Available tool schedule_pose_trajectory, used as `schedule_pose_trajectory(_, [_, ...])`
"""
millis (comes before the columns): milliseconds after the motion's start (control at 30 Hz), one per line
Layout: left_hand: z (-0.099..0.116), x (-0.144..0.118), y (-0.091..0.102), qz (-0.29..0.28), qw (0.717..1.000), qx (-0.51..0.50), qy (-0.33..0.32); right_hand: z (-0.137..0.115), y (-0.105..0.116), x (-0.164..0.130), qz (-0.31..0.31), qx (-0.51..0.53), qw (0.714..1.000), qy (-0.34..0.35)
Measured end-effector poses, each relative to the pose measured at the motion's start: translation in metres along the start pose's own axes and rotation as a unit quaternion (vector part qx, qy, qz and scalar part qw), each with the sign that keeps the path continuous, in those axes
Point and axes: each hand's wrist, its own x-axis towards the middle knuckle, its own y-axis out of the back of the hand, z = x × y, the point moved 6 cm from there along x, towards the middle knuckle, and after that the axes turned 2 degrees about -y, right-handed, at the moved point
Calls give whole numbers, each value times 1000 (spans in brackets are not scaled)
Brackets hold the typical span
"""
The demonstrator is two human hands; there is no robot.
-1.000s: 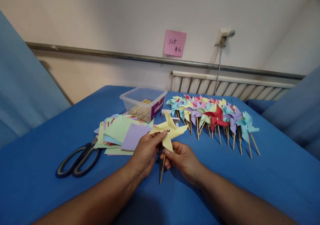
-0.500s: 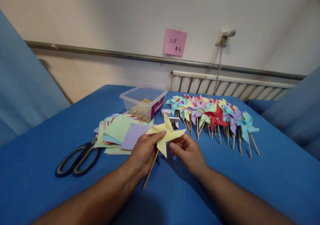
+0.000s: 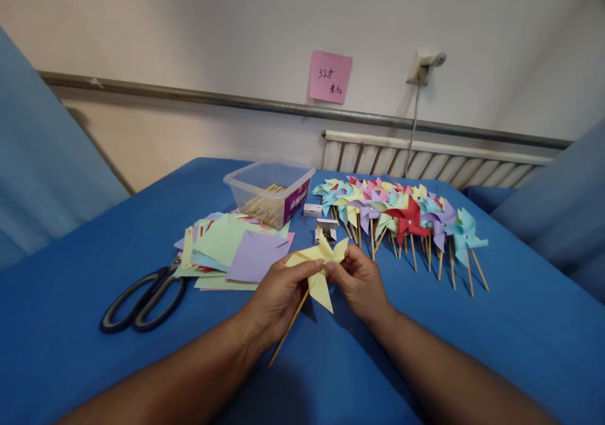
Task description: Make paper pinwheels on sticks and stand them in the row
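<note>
Both hands (image 3: 278, 292) (image 3: 360, 281) pinch a pale-yellow four-bladed pinwheel (image 3: 319, 267) on its stick.

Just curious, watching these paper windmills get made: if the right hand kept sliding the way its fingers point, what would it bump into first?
The right hand points up-left, already pinching the yellow pinwheel. Past that it would probably meet the left hand's fingertips, then the stack of coloured paper squares, though depth is hard to judge.
</note>
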Motion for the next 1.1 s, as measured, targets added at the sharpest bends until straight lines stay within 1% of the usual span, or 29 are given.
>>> schedule_pose_trajectory(100, [2, 4, 3, 4, 1000, -2, -7, -7, -4, -3, -25, 5, 1000, 6])
schedule_pose_trajectory(200, [2, 8, 7, 6, 1000, -13, 17, -11, -7, -5, -46, 13, 999, 13])
schedule_pose_trajectory(333, [-1, 9, 8, -2, 998, -28, 60, -10, -7, -5, -50, 17, 999, 11])
schedule_pose_trajectory(500, [-8, 8, 6, -28, 997, -26, 71, -8, -5, -6, -47, 5, 999, 6])
schedule_pose_trajectory(567, [-8, 9, 5, -40, 997, -23, 57, -7, -4, -6, -41, 7, 999, 0])
schedule_pose_trajectory(667, [-6, 10, 6, -31, 999, -19, 40, -5, -4, -5, -32, 17, 999, -11])
schedule_pose_trajectory(767, [-4, 9, 7, -18, 999, -11, 29, 0, -6, -3, -36, 36, 998, -23])
schedule_pose_trajectory(900, [-3, 7, 4, -31, 999, -3, 27, 3, -7, -2, -44, 48, 997, -31])
schedule_pose_trajectory(1000, [-1, 6, 3, -29, 999, 6, 13, 1, -6, -2, -41, 30, 998, -27])
schedule_pose_trajectory(1100, [1, 5, 3, -18, 1000, 6, 2, -3, -6, -4, -54, 33, 998, -23])
